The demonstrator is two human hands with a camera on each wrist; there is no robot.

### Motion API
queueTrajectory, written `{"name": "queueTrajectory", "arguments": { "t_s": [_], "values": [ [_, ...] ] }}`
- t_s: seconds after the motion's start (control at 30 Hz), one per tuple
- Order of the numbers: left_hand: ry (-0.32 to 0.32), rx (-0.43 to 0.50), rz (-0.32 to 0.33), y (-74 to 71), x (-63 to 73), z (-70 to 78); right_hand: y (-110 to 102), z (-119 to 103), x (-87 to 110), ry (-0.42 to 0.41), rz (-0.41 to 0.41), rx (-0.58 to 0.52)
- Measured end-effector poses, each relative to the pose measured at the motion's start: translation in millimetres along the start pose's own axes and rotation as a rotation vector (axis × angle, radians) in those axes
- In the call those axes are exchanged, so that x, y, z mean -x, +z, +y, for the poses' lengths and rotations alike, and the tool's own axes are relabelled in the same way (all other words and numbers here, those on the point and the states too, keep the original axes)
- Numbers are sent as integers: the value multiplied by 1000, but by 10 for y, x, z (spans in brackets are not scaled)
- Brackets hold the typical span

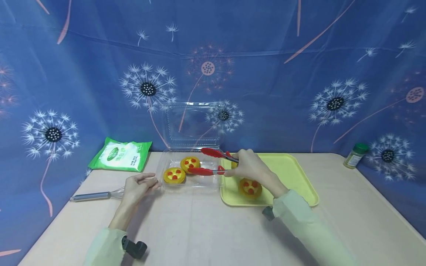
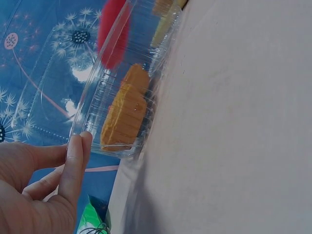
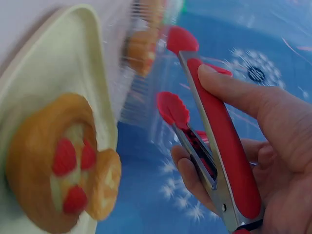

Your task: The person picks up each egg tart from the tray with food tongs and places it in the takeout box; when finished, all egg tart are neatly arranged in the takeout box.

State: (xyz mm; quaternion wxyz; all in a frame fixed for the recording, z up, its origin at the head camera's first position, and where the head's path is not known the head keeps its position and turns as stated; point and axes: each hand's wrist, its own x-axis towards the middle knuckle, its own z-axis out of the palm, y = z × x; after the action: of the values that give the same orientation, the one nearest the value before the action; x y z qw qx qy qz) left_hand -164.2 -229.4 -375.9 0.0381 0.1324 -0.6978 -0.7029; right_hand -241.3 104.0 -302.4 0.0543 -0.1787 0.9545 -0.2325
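Note:
My right hand [image 1: 251,168] grips red-tipped metal tongs [image 3: 222,146] above the clear plastic container's right side. The tongs' arms are spread, with nothing between their tips. Two egg tarts with red toppings, one at the front left [image 1: 174,175] and one behind it [image 1: 190,164], sit in the clear container [image 1: 208,181], whose lid stands raised at the back. My left hand [image 1: 138,188] pinches the container's left rim between thumb and fingers. On the yellow tray [image 1: 289,177] lie another tart [image 1: 250,188] and one more [image 3: 105,185], mostly hidden by my right hand in the head view.
A green and white packet [image 1: 121,155] lies at the back left. In front of it, a whisk [image 1: 96,195] lies partly behind my left hand. At the back right stands a green-capped shaker jar [image 1: 356,156]. A blue dandelion-print curtain [image 1: 266,92] hangs behind the table.

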Motion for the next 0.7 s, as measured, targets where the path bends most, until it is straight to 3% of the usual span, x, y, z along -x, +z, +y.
{"name": "queueTrajectory", "arguments": {
  "t_s": [0.13, 0.37, 0.7],
  "values": [
    [-6, 6, 4, 1, -6, 0, -156, 123, 103, 17, 21, -64],
    [-6, 16, -1, -18, -14, -9, -397, 384, 341, 47, 105, -83],
    [-4, 15, -16, -17, -16, -7, -482, 848, 574, 42, 162, -104]
  ]
}}
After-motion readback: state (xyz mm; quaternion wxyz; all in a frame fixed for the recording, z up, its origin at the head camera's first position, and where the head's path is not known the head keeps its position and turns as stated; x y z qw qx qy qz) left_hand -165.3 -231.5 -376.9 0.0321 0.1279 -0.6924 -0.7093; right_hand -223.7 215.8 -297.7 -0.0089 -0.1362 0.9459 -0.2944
